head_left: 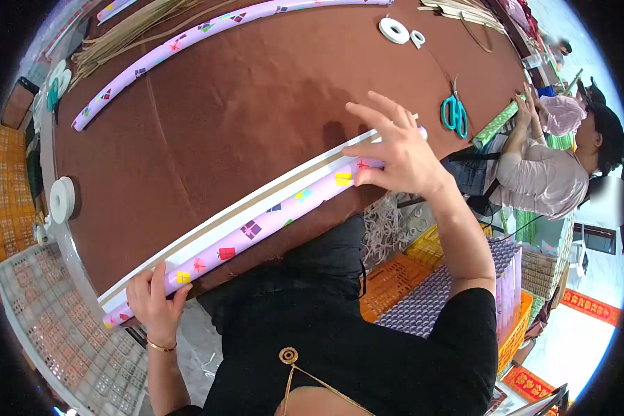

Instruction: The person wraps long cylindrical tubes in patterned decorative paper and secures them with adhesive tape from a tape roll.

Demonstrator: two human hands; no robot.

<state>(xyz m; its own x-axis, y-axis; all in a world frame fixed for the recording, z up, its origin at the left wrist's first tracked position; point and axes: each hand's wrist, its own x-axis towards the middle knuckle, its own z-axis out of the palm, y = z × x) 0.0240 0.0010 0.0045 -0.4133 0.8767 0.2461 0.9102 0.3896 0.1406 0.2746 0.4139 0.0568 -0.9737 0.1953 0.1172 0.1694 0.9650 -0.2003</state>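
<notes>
I had a lilac roll [252, 231] printed with little wrapped gifts lying aslant along the near side of the brown-topped bench [270, 90], right in front of me. A flat white edge [326, 170] ran along its far side, with a narrow tan stripe down its length. My left hand [156, 301] was curled over the roll close to its left end, fingers laid across towards the white edge and thumb on the near side. My right hand [402, 152] was near the other end, spread wide: thumb at the roll, a finger over the white edge, the other fingers lifted. Whether that hand pressed on the paper, I couldn't tell.

A second lilac roll [173, 47] curved across the far part of the bench, in front of a bundle of tan strips [128, 41]. Beyond my right hand lay scissors [455, 111] with teal handles, and farther off a large white tape roll [399, 39] with a smaller tape roll [417, 38] just beside it. Another white tape roll [64, 208] sat near the left edge. To my right a person [544, 177] in a pale top had both hands at a green roll [496, 126] on the bench.
</notes>
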